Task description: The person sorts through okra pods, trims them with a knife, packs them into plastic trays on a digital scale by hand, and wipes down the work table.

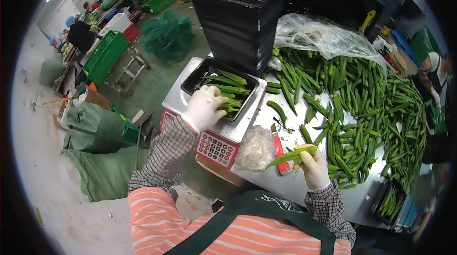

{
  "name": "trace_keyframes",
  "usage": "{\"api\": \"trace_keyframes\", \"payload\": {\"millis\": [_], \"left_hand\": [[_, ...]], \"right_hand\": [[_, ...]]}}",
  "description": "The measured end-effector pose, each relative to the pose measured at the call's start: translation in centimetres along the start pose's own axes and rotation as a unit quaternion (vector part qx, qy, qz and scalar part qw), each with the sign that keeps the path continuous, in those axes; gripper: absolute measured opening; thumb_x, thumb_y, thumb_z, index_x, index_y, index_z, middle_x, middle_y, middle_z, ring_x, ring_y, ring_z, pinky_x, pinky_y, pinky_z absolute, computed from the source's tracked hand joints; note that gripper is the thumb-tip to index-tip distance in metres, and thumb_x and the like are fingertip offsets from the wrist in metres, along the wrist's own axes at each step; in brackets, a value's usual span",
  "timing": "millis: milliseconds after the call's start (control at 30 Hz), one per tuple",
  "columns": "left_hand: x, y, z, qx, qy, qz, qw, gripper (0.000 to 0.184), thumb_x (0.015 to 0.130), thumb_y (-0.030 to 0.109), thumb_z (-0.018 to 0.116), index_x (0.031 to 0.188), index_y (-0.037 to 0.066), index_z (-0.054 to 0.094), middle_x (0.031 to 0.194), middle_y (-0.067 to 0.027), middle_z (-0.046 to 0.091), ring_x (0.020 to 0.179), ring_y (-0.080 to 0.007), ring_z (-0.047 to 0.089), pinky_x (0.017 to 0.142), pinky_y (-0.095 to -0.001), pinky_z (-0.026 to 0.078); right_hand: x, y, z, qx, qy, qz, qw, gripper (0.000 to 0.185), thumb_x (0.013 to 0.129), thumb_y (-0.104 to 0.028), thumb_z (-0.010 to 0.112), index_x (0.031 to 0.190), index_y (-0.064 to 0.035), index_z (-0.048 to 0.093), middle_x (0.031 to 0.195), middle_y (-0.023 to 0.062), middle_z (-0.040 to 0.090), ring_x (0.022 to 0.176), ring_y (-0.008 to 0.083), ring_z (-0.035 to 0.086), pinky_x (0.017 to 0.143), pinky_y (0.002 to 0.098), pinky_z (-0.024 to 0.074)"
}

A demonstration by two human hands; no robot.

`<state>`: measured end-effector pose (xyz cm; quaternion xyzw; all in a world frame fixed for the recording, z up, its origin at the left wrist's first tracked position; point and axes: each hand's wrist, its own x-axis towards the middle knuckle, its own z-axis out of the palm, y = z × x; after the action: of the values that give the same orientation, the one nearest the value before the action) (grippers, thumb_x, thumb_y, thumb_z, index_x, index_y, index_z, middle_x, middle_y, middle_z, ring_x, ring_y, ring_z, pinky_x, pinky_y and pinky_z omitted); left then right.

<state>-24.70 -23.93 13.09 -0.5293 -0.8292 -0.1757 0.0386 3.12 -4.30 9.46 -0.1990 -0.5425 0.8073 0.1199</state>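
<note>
My left hand (205, 108), in a white glove, reaches into a black tray (251, 103) on the weighing scale (240, 133). Its fingers are closed over okra pods (228, 88) lying side by side in the tray. My right hand (312, 167), also gloved, pinches one okra pod (290, 156) above the metal table (259, 178). Below that pod lies a red-handled tool (281, 152), next to a crumpled clear plastic bag (257, 148).
Behind the scale's tray stands a tall stack of black trays (233, 22). A big okra heap (352, 112) covers the table's right side, with plastic film (328, 38) behind. Another okra-filled tray (391, 201) sits at the right. A co-worker (434, 76) is at far right.
</note>
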Motion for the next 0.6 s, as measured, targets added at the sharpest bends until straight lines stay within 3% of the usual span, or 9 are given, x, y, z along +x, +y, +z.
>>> {"api": "trace_keyframes", "payload": {"millis": [133,200,233,267,333,400,467,533,600], "left_hand": [[2.2,-2.8,0.7,-0.008,-0.091,0.017,0.996,0.017,0.069,0.018,0.066,0.083,0.008,0.069,0.086,-0.0092,0.058,0.088,-0.0267,0.055,0.08,-0.0361,0.046],[3.0,-3.9,0.1,-0.063,0.038,0.056,0.996,0.012,0.073,0.014,0.064,0.082,0.006,0.068,0.084,-0.0077,0.061,0.082,-0.022,0.059,0.075,-0.0314,0.047],[3.1,-1.9,-2.2,-0.223,0.076,-0.054,0.97,0.011,0.078,0.013,0.064,0.083,0.003,0.067,0.079,-0.0056,0.062,0.071,-0.0159,0.06,0.068,-0.0264,0.048],[3.5,-1.5,-3.8,-0.405,0.05,-0.119,0.905,0.013,0.081,0.01,0.064,0.084,-0.002,0.064,0.079,-0.0043,0.062,0.072,-0.0133,0.059,0.066,-0.0241,0.047],[3.9,0.9,-6.7,-0.539,0.041,-0.112,0.834,0.019,0.085,0.015,0.062,0.091,-0.003,0.063,0.08,-0.0043,0.061,0.074,-0.0126,0.059,0.067,-0.0247,0.048],[4.1,3.2,-5.2,-0.686,-0.004,-0.106,0.719,0.023,0.089,0.02,0.057,0.098,-0.001,0.061,0.086,-0.007,0.064,0.074,-0.0145,0.061,0.067,-0.0269,0.051],[4.3,5.7,-2.2,-0.796,-0.089,-0.125,0.585,0.022,0.088,0.02,0.057,0.096,0.0,0.061,0.088,-0.0088,0.064,0.077,-0.0166,0.062,0.069,-0.0287,0.052],[4.5,8.1,1.4,-0.852,-0.137,-0.111,0.492,0.022,0.088,0.021,0.057,0.096,0.001,0.062,0.089,-0.0096,0.065,0.079,-0.0179,0.063,0.07,-0.0305,0.053],[4.1,11.4,3.7,-0.865,-0.155,-0.136,0.457,0.021,0.088,0.02,0.058,0.097,0.001,0.061,0.089,-0.0093,0.064,0.08,-0.0174,0.063,0.071,-0.0318,0.053]], "right_hand": [[-1.4,-0.3,-0.4,-0.014,0.022,-0.012,1.0,0.027,0.089,-0.018,0.056,0.106,0.0024,0.056,0.084,0.0079,0.06,0.067,0.0122,0.054,0.062,0.0246,0.0448],[-1.9,-0.7,-0.8,-0.025,0.028,-0.013,0.999,0.027,0.089,-0.019,0.056,0.106,0.0023,0.056,0.084,0.0079,0.06,0.067,0.0123,0.054,0.063,0.0245,0.0447],[-2.3,-0.8,-1.2,-0.021,0.035,-0.009,0.999,0.026,0.089,-0.019,0.055,0.105,0.0021,0.056,0.085,0.0083,0.061,0.068,0.0123,0.054,0.063,0.0245,0.0447],[-2.6,-0.8,-1.5,-0.025,0.043,-0.017,0.999,0.026,0.089,-0.019,0.056,0.104,0.0021,0.056,0.085,0.0083,0.061,0.068,0.0123,0.054,0.064,0.0246,0.0446],[-3.1,-0.8,-1.9,-0.036,0.055,-0.031,0.997,0.026,0.089,-0.019,0.056,0.104,0.002,0.057,0.086,0.0085,0.061,0.068,0.0122,0.054,0.064,0.0247,0.0446],[-3.4,-0.9,-2.1,-0.03,0.05,-0.043,0.997,0.024,0.089,-0.019,0.053,0.101,0.0021,0.058,0.088,0.0081,0.062,0.071,0.0126,0.056,0.067,0.0253,0.0457],[-3.7,-1.2,-2.1,-0.032,0.063,-0.053,0.996,0.024,0.089,-0.018,0.052,0.1,0.0025,0.058,0.089,0.008,0.062,0.074,0.013,0.057,0.07,0.0257,0.0461],[-4.0,-1.1,-2.7,-0.046,0.059,-0.065,0.995,0.027,0.089,-0.02,0.052,0.1,0.004,0.058,0.092,0.0086,0.063,0.083,0.0145,0.058,0.078,0.0273,0.0456],[-4.5,-1.8,-2.8,-0.047,0.046,-0.059,0.996,0.026,0.089,-0.02,0.053,0.1,0.0025,0.054,0.097,0.0142,0.06,0.084,0.0217,0.058,0.078,0.0332,0.0465]]}}
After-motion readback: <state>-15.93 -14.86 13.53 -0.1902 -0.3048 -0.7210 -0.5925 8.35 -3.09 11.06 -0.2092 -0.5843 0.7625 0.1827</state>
